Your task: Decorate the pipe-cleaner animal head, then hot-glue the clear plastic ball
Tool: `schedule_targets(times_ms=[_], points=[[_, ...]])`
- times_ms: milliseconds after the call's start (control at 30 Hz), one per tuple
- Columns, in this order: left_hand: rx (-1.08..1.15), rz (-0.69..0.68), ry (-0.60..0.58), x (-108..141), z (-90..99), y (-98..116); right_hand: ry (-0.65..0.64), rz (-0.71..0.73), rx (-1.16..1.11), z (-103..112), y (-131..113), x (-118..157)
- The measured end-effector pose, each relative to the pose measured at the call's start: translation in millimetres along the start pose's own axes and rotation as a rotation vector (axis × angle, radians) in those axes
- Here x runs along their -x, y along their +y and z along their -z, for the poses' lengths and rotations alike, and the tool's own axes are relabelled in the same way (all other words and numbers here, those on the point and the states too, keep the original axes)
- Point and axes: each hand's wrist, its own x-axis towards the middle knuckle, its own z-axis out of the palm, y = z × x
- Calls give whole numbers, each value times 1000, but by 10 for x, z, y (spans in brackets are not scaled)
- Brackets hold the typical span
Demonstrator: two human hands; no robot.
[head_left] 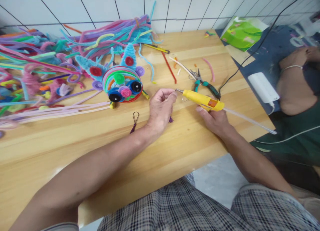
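My right hand is wrapped round a yellow glue gun with a clear glue stick coming out of its back. The gun's nozzle points left and meets the fingertips of my left hand. Those fingers are pinched together on something too small to make out; a bit of purple tassel shows below the hand. A dark cord loop with a tassel lies to the left. Beyond it sits a colourful pipe-cleaner figure with blue ears and black eyes.
Piled pipe cleaners cover the back left. Green-handled pliers, a yellow-black pen and pipe-cleaner scraps lie behind the gun. A black cable, a green tissue pack and a white power box are right, near another person's arm.
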Motion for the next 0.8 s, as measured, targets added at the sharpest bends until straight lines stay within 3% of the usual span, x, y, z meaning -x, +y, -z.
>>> schedule_targets(times_ms=[800], points=[[34, -12, -46, 1, 22, -17, 53, -60, -73, -42, 63, -17]])
